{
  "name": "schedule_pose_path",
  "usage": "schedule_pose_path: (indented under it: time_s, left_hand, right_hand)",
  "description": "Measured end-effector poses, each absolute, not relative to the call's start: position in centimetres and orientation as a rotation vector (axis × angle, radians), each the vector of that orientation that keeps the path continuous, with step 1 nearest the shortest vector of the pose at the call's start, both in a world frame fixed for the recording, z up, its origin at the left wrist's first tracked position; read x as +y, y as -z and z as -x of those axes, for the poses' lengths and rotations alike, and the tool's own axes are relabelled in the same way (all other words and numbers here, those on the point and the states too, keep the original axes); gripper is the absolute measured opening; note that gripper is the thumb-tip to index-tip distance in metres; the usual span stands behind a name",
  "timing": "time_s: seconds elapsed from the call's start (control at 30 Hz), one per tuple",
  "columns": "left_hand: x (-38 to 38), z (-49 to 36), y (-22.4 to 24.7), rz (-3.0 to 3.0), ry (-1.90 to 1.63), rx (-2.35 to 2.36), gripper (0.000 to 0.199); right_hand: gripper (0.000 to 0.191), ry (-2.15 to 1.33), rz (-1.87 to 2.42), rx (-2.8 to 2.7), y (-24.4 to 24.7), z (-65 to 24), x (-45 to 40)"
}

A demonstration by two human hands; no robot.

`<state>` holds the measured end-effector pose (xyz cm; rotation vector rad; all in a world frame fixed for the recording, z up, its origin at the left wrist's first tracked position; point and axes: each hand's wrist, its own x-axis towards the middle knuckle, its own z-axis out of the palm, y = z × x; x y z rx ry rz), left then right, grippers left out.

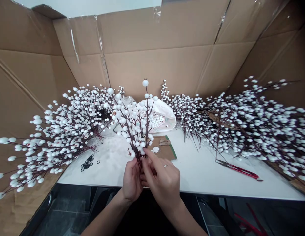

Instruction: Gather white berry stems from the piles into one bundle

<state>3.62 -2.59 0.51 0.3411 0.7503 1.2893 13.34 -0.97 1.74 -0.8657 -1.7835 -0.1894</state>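
A bunch of dark twigs studded with white berries (136,123) stands upright over the front of the white table (204,170). My left hand (131,180) grips the gathered stems at their base. Against the same stems rests my right hand (163,178), its index finger stretched up to the lowest berries; it wears a ring. Both hands hover at the table's near edge.
Large heaps of finished berry branches lie at the left (56,131) and right (253,121). A clear bag of loose white berries (162,118) sits behind. Small black rings (87,163) lie front left, red-handled snips (241,169) front right. Cardboard walls surround the table.
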Motion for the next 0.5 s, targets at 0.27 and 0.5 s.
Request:
schedule_pose_path:
  time_s: [0.27,0.5]
  left_hand:
    - [-2.46,-3.65,-0.29,-0.476,-1.269,0.788,0.047]
    - [-2.52,-3.84,-0.03,-0.439,-1.274,0.782,0.046]
  right_hand:
    - [0.016,0.275,0.868,-1.784,-2.05,-13.19,-0.35]
    - [0.014,0.266,0.874,-1.731,-1.82,-13.0,-0.46]
